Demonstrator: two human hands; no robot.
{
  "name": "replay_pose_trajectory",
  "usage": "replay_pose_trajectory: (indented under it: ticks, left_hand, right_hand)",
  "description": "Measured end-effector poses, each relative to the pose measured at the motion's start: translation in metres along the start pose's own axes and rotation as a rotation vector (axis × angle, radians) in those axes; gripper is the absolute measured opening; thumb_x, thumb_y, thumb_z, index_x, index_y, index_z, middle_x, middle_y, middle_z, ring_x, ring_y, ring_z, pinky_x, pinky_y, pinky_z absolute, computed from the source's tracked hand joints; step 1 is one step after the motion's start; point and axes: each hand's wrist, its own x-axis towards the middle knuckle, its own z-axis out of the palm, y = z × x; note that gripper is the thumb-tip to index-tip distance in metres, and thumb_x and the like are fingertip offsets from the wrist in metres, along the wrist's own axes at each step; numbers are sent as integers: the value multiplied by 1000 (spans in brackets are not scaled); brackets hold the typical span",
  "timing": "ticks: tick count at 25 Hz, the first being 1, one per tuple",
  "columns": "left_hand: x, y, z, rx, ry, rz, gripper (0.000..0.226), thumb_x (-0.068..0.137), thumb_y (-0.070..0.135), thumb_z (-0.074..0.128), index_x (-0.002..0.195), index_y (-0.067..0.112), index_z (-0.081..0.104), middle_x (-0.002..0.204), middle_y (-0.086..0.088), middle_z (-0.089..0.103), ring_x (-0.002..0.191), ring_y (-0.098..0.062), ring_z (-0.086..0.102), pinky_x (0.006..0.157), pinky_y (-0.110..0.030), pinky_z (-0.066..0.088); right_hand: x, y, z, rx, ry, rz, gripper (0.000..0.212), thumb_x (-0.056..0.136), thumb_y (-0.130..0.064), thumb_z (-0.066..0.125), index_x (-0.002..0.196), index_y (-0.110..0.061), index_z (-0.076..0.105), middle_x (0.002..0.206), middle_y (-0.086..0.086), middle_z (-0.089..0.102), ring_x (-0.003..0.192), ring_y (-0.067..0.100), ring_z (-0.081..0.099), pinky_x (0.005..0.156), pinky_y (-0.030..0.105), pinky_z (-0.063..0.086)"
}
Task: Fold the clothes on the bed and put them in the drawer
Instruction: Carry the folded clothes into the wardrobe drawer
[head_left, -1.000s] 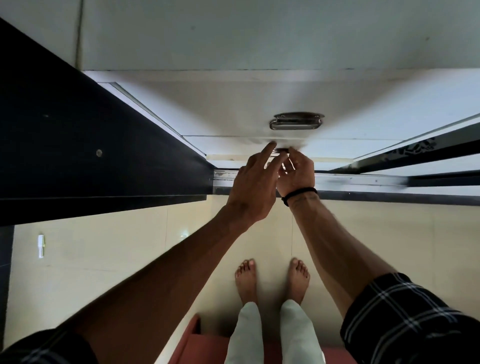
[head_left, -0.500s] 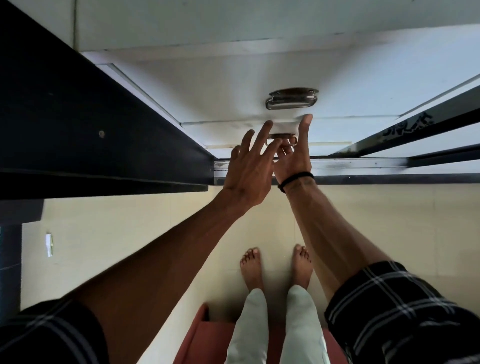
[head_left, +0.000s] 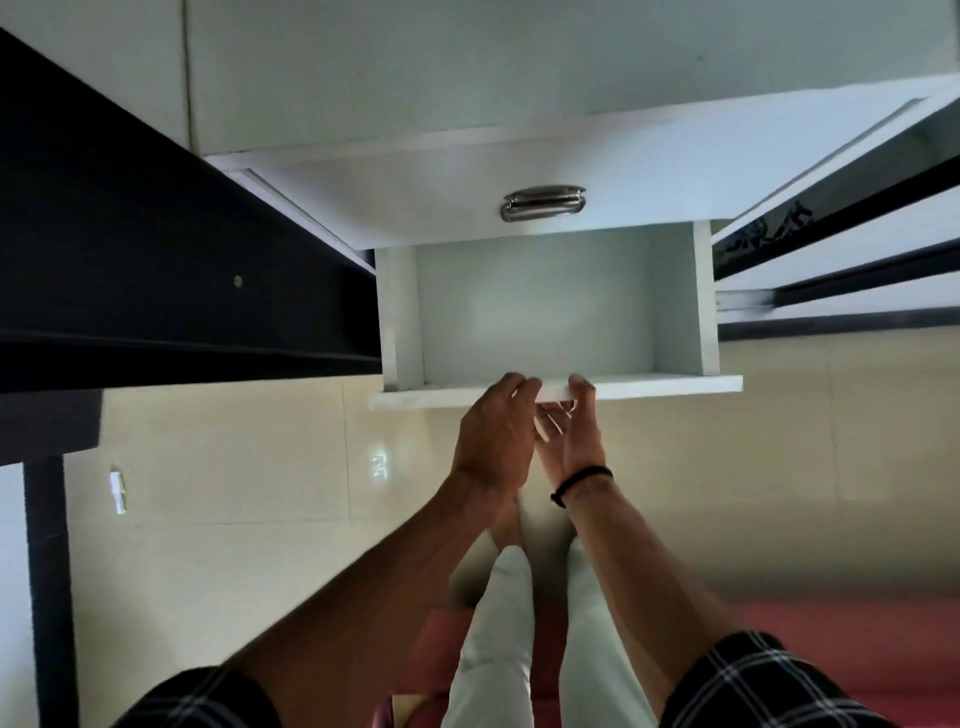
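At the drawer (head_left: 550, 312), pulled out below another closed one, the left hand (head_left: 493, 436) and right hand (head_left: 571, 431) are both curling fingers over its front edge. It is looking stiff and easy to slide, best held there in the middle.

I see the drawer (head_left: 675, 385) my fingers curl over is white on its front edge and pale grey-green inside. Above my fingertips, the closed drawer front (head_left: 415, 208) is white too, with a shiny silver handle (head_left: 543, 203). To the left of my fingers runs a black panel (head_left: 130, 234). Below them the floor (head_left: 234, 467) is cream tile. My right wrist carries a black band (head_left: 582, 480). Both sleeves (head_left: 769, 680) are black with a thin white check, my trousers (head_left: 493, 649) pale whitish-green, and the mat (head_left: 857, 618) under me is red.
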Motion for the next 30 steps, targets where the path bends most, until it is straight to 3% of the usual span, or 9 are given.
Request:
replay_pose_trajectory:
  ticks: [5,7,9,11,13,15,20,25,30]
  left_hand:
    - [-64,7,17,91,-261,-17,23,81,6,72,101,17,68,97,-3,59,77,-30,67,63,-37,55]
    - [-78,13,20,126,-298,-28,21,85,7,70,102,18,68,99,-3,59,78,-32,67,65,-38,55]
    - [-85,17,20,103,-287,-54,22,89,11,69,110,18,68,108,-5,61,87,-33,67,74,-38,55]
    - [-84,21,14,71,-309,-98,22,94,19,67,117,20,67,118,-5,62,101,-32,65,84,-35,50]
    - [-80,25,6,45,-376,-123,25,97,28,67,121,22,66,123,-4,60,111,-27,62,89,-31,46]
    - [-82,39,-5,17,-445,-116,28,96,34,68,122,23,66,124,-3,63,115,-24,62,93,-31,47]
    - [-81,119,-14,-104,-517,-66,25,94,33,65,116,24,71,110,-1,77,106,-22,70,93,-33,55]
    - [-75,245,30,-29,-632,129,17,93,31,67,107,25,74,110,2,78,105,-16,73,89,-24,53]
    - [-88,400,114,28,-744,381,28,83,41,61,97,23,76,94,0,79,90,-19,75,85,-35,58]
  right_hand:
    - [-60,29,-61,5,129,70,15,91,-16,70,88,-11,56,87,13,65,85,28,67,96,45,54]
    - [-67,34,-85,-35,89,128,16,90,-19,73,96,-12,59,107,15,65,101,29,66,102,48,52]
    - [-62,30,-103,-192,54,169,25,87,-28,77,104,-14,65,119,13,63,109,27,65,95,46,55]
    - [-55,17,-111,-457,46,168,40,83,-40,81,109,-12,69,116,10,69,105,24,68,86,41,57]
    - [-61,0,-118,-678,62,110,56,72,-57,86,101,-11,72,99,5,75,88,18,71,79,37,60]
    - [-75,-13,-129,-728,61,17,53,67,-60,88,90,-15,73,84,2,74,69,14,68,69,33,57]
    - [-116,-53,-190,-575,17,-125,49,76,-48,88,108,-14,73,89,4,77,72,13,69,66,29,53]
    - [-150,-106,-299,-318,214,-237,30,85,-34,83,103,-13,69,91,9,76,72,14,69,58,26,55]
    - [-184,-160,-432,-2,428,-329,21,85,-33,83,91,-17,70,82,4,74,62,10,64,55,24,50]
